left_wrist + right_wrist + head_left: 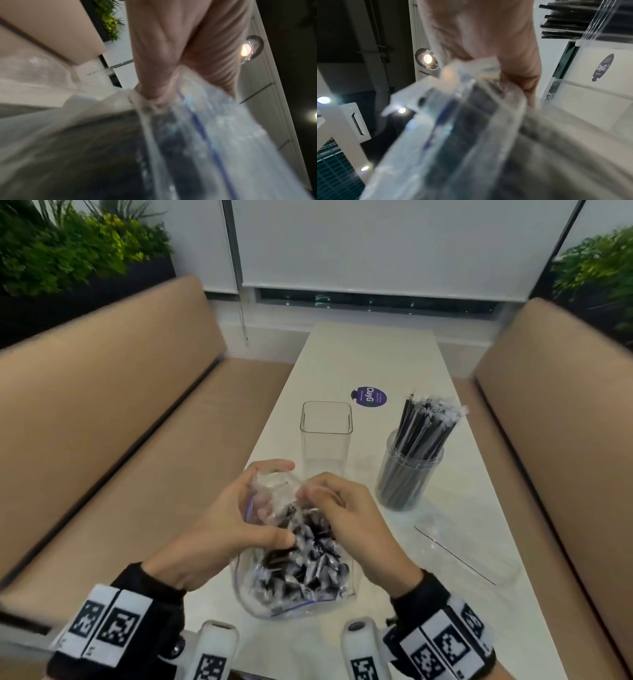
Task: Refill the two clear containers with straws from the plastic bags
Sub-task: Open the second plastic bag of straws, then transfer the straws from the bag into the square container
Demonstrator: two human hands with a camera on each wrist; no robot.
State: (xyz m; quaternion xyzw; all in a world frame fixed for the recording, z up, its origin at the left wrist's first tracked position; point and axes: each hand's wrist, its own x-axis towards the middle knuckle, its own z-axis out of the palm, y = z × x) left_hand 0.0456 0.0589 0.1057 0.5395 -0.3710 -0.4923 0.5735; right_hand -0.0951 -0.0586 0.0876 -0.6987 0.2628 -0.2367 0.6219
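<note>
black wrist cuffs [147,583], white marker-tag bands [109,623]

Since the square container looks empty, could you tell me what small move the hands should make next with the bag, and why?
Probably pull the bag's mouth apart. Both the left hand and right hand pinch the top of the plastic bag, which holds wrapped straws, while the square container just beyond stands empty and the round container already holds straws.

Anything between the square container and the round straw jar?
Nothing: in the head view, only bare white table separates the square container and the straw jar.
</note>
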